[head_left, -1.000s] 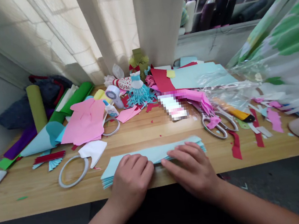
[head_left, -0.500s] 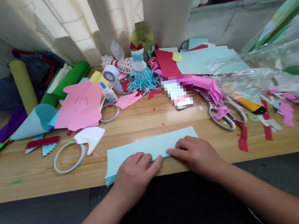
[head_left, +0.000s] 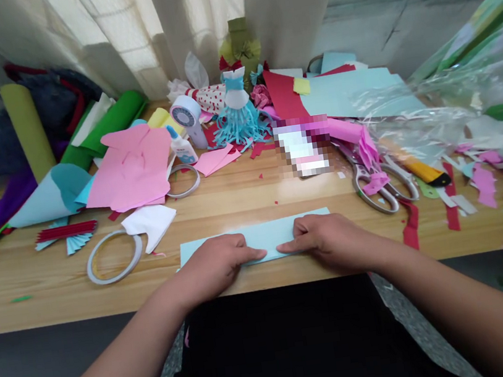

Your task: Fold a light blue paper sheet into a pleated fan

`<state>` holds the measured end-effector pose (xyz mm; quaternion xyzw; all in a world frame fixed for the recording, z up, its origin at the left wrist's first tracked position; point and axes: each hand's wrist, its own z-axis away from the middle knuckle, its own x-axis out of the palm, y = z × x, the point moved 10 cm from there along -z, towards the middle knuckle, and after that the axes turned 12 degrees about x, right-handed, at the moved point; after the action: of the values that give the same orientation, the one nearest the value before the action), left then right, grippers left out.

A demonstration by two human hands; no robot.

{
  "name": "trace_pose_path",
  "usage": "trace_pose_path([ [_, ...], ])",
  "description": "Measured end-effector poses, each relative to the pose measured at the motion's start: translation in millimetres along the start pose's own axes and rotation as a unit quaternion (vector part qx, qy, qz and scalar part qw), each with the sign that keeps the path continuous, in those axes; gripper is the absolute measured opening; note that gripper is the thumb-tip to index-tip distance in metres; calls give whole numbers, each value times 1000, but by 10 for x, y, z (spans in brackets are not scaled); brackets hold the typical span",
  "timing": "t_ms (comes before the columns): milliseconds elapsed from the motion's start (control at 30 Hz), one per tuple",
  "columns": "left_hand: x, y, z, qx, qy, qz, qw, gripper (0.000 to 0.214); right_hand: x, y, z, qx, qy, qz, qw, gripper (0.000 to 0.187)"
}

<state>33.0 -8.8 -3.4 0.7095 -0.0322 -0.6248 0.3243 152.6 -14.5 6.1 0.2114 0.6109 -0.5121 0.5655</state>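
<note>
- Head view looking down: we sit at a wooden table (head_left: 36,290) with both forearms reaching in from the near edge.
- Our left hand (head_left: 213,264) and right hand (head_left: 329,241) lie flat on a folded light blue paper strip (head_left: 268,238), which sits lengthwise just in from the table's near edge.
- Each grip is wide and flat, pressing down without closing around anything, and our fingertips (head_left: 254,253) almost meet at the middle of the strip.
- Nearest our left hand lie a ring of double-sided tape (head_left: 114,258) and a white paper scrap (head_left: 150,226), the scrap resting on the ring.
- Further left we see a small red and blue paper fan (head_left: 66,236) and a light blue paper cone (head_left: 46,195).
- Behind them a crumpled pink paper sheet (head_left: 129,168) lies beside a glue bottle (head_left: 183,149) and a tape roller (head_left: 186,119).
- Straight ahead stands a blue paper dress figure (head_left: 238,109) with a fringed skirt; a pixelated patch (head_left: 300,147) hides something just to its right.
- Nearest our right hand lie red paper strips (head_left: 411,231) and steel scissors (head_left: 375,186) with pink paper on them, beside a yellow utility knife (head_left: 425,175).
- Clear plastic film (head_left: 422,108) spreads across the table's far right.
</note>
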Motion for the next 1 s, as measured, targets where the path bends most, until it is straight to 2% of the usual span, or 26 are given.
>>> trace_pose_path([
  [133,32,27,0,0,-33,-12,999,44,1,-16,-16,17,-17,5,1000,25],
  [233,26,65,-6,-5,-49,-43,998,38,8,-55,1,-1,-13,48,999,24],
  [400,-19,150,-15,-16,-65,-146,987,31,45,-211,133,-39,78,147,985,34],
  [533,-35,224,-11,-18,-60,-196,979,29,199,-445,263,-52,144,149,977,39],
  [633,-18,351,-8,-10,-35,-236,971,29,309,-549,294,-37,172,134,975,51],
  [767,-2,547,42,-4,42,-284,958,31,361,-544,296,-18,177,126,976,60],
  [867,2,588,153,-21,87,-303,949,36,339,-453,343,-9,181,129,975,62],
  [1000,-13,522,387,-61,107,-316,941,43,283,-191,484,27,193,143,970,69],
])
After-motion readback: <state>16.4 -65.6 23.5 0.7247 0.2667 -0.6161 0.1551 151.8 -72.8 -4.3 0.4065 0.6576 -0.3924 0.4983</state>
